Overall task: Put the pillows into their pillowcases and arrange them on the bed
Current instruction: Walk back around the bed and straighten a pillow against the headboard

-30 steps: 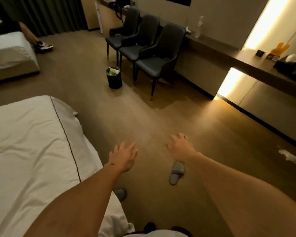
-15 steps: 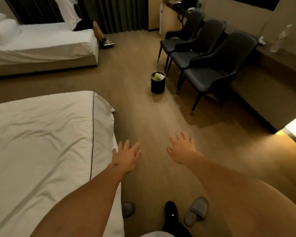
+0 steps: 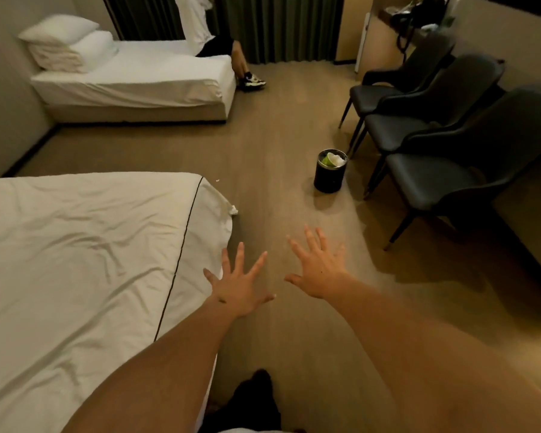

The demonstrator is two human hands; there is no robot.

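White pillows (image 3: 66,42) lay stacked two high at the head of the far bed (image 3: 156,85), in the far left of the scene, plump and a little creased, the upper one resting on the lower; I could not tell whether they wore cases. I held both arms out over the floor beside the near bed (image 3: 75,270), whose wrinkled white cover had a dark piping line near its right edge. My left hand (image 3: 238,289) hung just off that edge with its fingers spread wide, holding nothing, and my right hand (image 3: 319,270) was beside it, fingers likewise splayed and empty. Another person's leg and shoe (image 3: 253,79) showed at the foot of the far bed. A black bin (image 3: 330,175) stood on the floor near three dark chairs (image 3: 434,145) on the right. Compared with half a second before, my view had swung left, bringing the pillows fully into sight, and my fingers had opened from a loose reach to a full spread.
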